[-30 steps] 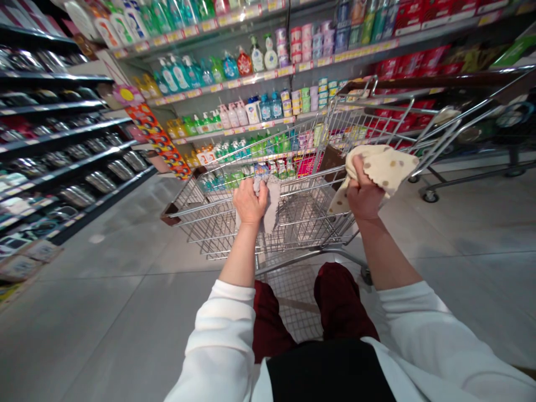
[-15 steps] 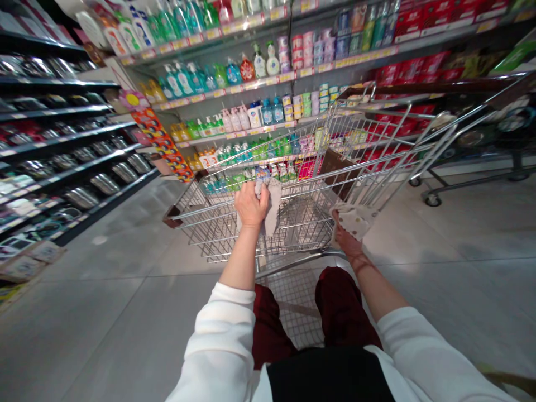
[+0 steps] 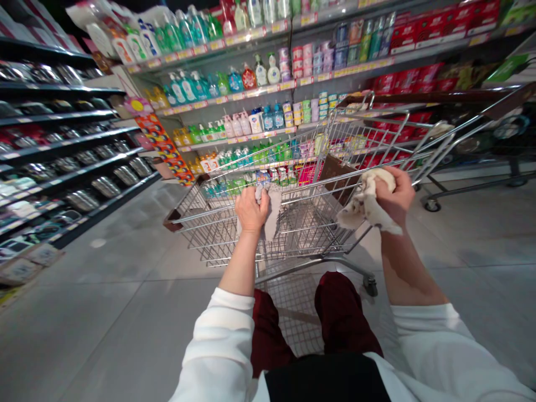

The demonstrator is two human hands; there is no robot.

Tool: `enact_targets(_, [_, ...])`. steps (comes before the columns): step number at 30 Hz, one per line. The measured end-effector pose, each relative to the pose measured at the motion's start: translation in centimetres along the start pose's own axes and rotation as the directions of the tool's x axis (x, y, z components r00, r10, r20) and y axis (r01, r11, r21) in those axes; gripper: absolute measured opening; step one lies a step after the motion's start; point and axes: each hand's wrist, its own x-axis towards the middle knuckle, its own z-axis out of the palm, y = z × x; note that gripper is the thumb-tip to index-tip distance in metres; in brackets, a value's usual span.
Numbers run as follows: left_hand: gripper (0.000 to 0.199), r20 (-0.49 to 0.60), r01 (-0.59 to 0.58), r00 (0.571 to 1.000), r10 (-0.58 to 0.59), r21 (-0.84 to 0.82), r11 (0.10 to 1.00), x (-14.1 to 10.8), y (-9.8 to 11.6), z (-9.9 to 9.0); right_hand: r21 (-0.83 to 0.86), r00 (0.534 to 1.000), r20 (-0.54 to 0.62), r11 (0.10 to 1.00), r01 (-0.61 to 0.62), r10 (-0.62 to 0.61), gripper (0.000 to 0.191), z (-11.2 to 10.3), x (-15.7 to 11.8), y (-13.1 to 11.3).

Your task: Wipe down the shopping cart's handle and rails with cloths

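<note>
A metal shopping cart (image 3: 226,223) stands sideways in front of me, its wire basket showing no goods inside. My left hand (image 3: 250,211) is closed around a pale grey cloth (image 3: 273,215) at the near top rail, with the cloth draped down over the wires. Further right, my right hand (image 3: 396,192) grips a bunched cream cloth (image 3: 368,201) with dark spots, close against the upper rail near the handle end. A brown panel (image 3: 336,181) sits inside the basket below the raised end.
Shelves of pump bottles (image 3: 238,124) and stacked tubs rise behind the cart. Metal pans (image 3: 81,200) fill dark shelving on the left. Another cart's caster (image 3: 431,204) rests on the tiled floor (image 3: 113,329) at right. The cart's near wheel (image 3: 370,285) is by my knees.
My right hand has moved up and slightly right with the spotted cloth, from the basket's lower side to its top rail. My left hand stays about where it was.
</note>
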Motion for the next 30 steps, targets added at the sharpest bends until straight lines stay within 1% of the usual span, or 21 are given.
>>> enact_targets(3, [0.026, -0.002, 0.0, 1.0, 0.0, -0.008, 1.0, 0.0, 0.0, -0.1, -0.077, 0.981, -0.12, 0.986, 0.145, -0.154, 0.048, -0.4, 1.2, -0.3])
enact_targets(4, [0.026, -0.001, 0.0, 1.0, 0.0, -0.01, 1.0, -0.1, 0.0, -0.1, -0.134, 0.969, -0.132, 0.973, 0.19, -0.208, 0.048, -0.5, 1.6, -0.2])
enact_targets(6, [0.025, -0.002, 0.003, 1.0, -0.003, -0.011, 1.0, -0.1, 0.0, -0.1, -0.297, 0.948, -0.086, 0.917, 0.268, -0.305, 0.052, -0.7, 2.5, 0.3])
enact_targets(8, [0.025, -0.005, 0.012, 1.0, -0.012, -0.015, 1.0, -0.1, 0.0, 0.0, -0.445, 0.936, 0.016, 0.836, 0.322, -0.352, 0.058, -0.6, 3.3, 1.1])
enact_targets(10, [0.025, -0.004, 0.025, 1.0, -0.025, -0.021, 0.999, -0.1, 0.1, 0.0, -0.505, 0.929, 0.079, 0.789, 0.351, -0.363, 0.063, -0.3, 3.5, 2.1])
enact_targets(12, [0.025, 0.007, 0.039, 0.999, -0.039, -0.026, 0.999, 0.0, 0.2, 0.0, -0.502, 0.923, 0.053, 0.789, 0.354, -0.38, 0.064, 0.2, 2.9, 3.4])
enact_targets(14, [0.026, 0.027, 0.054, 0.998, -0.053, -0.03, 0.998, 0.0, 0.2, -0.1, -0.479, 0.926, -0.028, 0.818, 0.318, -0.376, 0.06, 0.5, 1.3, 4.9])
enact_targets(16, [0.026, 0.047, 0.063, 0.997, -0.061, -0.038, 0.997, 0.0, 0.3, -0.2, -0.46, 0.943, -0.059, 0.847, 0.266, -0.328, 0.057, 0.7, -1.3, 6.5])
enact_targets(20, [0.027, 0.066, 0.05, 0.997, -0.048, -0.037, 0.998, 0.1, 0.3, -0.2, -0.452, 0.968, 0.059, 0.859, 0.242, -0.242, 0.055, 0.7, -7.4, 9.2])
enact_targets(22, [0.028, 0.06, 0.043, 0.997, -0.041, -0.029, 0.999, 0.1, 0.3, -0.2, -0.446, 0.976, 0.08, 0.868, 0.217, -0.203, 0.053, 0.6, -9.5, 9.9])
enact_targets(24, [0.027, 0.054, 0.041, 0.998, -0.04, -0.026, 0.999, 0.1, 0.3, -0.1, -0.435, 0.982, 0.077, 0.88, 0.189, -0.172, 0.05, 0.3, -10.3, 9.8])
enact_targets(26, [0.027, 0.058, 0.046, 0.997, -0.045, -0.022, 0.999, 0.2, 0.4, -0.1, -0.424, 0.984, 0.054, 0.888, 0.177, -0.171, 0.046, 0.0, -9.7, 8.8])
enact_targets(28, [0.027, 0.068, 0.049, 0.997, -0.048, -0.014, 0.999, 0.2, 0.4, 0.0, -0.413, 0.98, 0.003, 0.892, 0.181, -0.198, 0.045, -0.2, -8.3, 6.8])
enact_targets(30, [0.027, 0.073, 0.046, 0.996, -0.046, -0.005, 0.999, 0.2, 0.4, 0.0, -0.403, 0.965, -0.008, 0.884, 0.238, -0.264, 0.048, 0.0, -6.7, 3.9])
